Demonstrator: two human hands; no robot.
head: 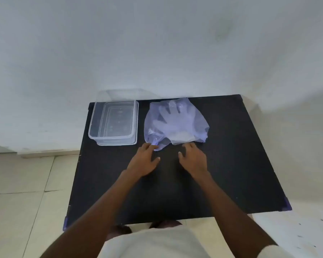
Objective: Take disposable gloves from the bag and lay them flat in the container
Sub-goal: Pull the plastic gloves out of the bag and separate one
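Note:
A thin bluish plastic bag (192, 116) lies on the black table (231, 164) at the back middle. Clear disposable gloves (172, 120) show through it, fingers pointing away from me. A clear rectangular container (93, 123) stands to the bag's left at the back left corner, with nothing visible inside it. My left hand (145, 161) lies palm down with its fingertips touching the bag's near left edge. My right hand (194, 159) hovers palm down just in front of the bag's near edge, fingers spread, holding nothing.
A clear lid (117, 93) leans behind the container against the white wall (157, 43). The table's purple corner caps (287, 206) mark its near edge. Pale floor tiles (17, 192) lie to the left.

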